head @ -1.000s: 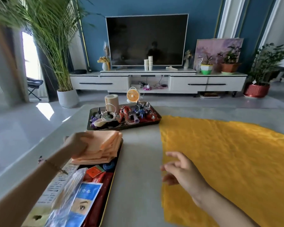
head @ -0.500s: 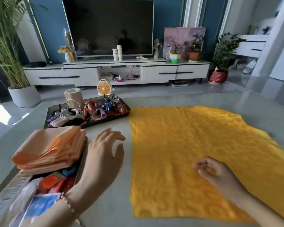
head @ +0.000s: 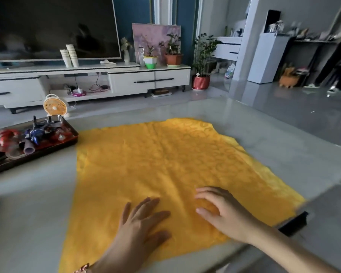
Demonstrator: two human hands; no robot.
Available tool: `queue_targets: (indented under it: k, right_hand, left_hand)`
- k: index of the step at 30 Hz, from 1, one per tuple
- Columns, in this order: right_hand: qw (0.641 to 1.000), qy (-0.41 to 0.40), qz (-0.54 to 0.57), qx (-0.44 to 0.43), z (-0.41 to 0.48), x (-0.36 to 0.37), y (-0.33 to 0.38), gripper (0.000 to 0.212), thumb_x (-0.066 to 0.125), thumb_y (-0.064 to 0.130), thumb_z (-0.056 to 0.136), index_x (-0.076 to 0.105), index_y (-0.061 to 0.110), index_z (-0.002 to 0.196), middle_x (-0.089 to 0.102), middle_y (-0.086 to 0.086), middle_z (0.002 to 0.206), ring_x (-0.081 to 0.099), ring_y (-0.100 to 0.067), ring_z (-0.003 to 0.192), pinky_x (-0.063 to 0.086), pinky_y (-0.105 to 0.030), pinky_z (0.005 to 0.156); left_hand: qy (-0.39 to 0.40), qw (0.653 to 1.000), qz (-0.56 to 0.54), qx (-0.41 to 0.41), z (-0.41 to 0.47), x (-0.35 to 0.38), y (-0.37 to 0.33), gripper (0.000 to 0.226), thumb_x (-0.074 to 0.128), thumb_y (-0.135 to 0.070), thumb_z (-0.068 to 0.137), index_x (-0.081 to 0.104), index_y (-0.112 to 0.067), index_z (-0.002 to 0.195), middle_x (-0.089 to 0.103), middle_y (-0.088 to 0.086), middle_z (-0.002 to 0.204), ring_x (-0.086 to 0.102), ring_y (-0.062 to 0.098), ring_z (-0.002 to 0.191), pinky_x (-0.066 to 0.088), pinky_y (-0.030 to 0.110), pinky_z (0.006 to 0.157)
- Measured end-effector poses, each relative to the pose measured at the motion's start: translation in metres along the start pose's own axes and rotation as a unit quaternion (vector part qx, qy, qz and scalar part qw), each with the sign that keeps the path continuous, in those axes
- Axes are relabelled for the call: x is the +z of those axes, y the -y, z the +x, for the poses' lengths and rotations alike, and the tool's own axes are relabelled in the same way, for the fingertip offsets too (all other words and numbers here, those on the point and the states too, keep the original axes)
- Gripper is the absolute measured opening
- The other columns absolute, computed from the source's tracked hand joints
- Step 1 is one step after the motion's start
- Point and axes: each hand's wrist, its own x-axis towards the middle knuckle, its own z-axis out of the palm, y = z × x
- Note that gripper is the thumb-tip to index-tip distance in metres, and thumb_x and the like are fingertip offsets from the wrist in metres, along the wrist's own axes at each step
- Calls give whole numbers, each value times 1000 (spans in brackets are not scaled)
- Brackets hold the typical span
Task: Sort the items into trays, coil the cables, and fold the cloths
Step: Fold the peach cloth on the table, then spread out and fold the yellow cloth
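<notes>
I have the cloth spread flat on the table, its left edge just beside the tray and its long axis, as I judge it, running away from the tray to the right. Both hands sit near the edge closest to me. The left hand, on the tray side, presses flat with fingers spread. The right hand, farther from the tray, arches and seems to pinch up a small hump of cloth. The far end lies to its right, so I'd fold from there.
</notes>
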Motion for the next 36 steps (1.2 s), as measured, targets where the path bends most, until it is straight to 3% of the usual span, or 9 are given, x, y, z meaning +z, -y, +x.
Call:
queue_targets:
  k: [4,10,13,16,18,21,24,28,36]
  right_hand:
    - [997,68,26,-31,-18,-4,3,55,59,58,82,48,35,130,39,27,133,21,27,110,11,7,91]
    - [999,37,-2,-28,-19,-13,-2,32,48,36,96,54,26,127,53,15,123,43,3,113,26,2,85]
    - [1000,22,-5,-10,-20,-16,-7,31,49,20,96,54,27,126,55,15,123,48,0,113,33,-4,87]
    - [1000,5,-9,21,-18,-21,-13,32,48,11,94,58,26,121,58,13,121,52,-6,111,41,-16,89]
    - [999,-26,10,37,-17,-23,-15,23,48,19,96,63,23,113,65,10,111,60,-11,102,47,-25,84]
    - [996,-50,34,59,-15,-23,-14,23,47,19,96,64,22,111,68,7,104,64,-10,91,51,-29,79]
    - [996,-69,32,50,-13,-22,-12,22,47,20,96,65,22,108,68,9,98,62,-5,82,49,-22,72]
    - [997,-49,37,49,-14,-24,-13,18,57,24,92,64,22,109,65,10,108,59,-5,98,48,-23,84]
    - [993,37,-42,102,-28,-40,-25,30,52,6,90,63,21,114,59,8,118,54,-9,111,45,-23,91]
  left_hand:
    - [-22,999,-39,-1,4,-6,-3,48,25,-68,79,35,-58,125,13,-34,139,-11,-16,127,-5,20,108]
    - [29,999,-41,-7,9,-19,-4,35,31,-49,93,42,-50,126,18,-36,134,8,-14,133,8,24,116]
    - [5,995,-89,-32,10,-29,-6,41,38,-51,88,56,-37,122,44,-30,124,40,-9,121,26,3,98]
    - [-20,994,-102,-46,12,-40,-15,41,36,-58,82,63,-35,102,67,-15,98,63,7,95,44,15,76]
    - [-47,997,-40,-48,10,-42,-25,46,32,-65,81,57,-40,109,65,-17,108,62,7,96,47,21,77]
    - [-41,997,39,-54,4,-32,-46,82,20,-84,67,34,-42,136,50,-21,131,54,5,113,43,21,84]
    - [-60,989,130,-21,6,-22,-54,58,35,-62,89,27,-36,141,51,-18,130,54,7,112,42,20,81]
    - [-49,982,163,-82,10,-30,-40,36,40,-14,90,51,-33,119,62,-12,107,61,13,93,40,22,63]
    - [51,988,79,-119,-11,-68,-5,29,44,-8,91,62,-28,83,66,0,82,61,17,73,46,28,62]
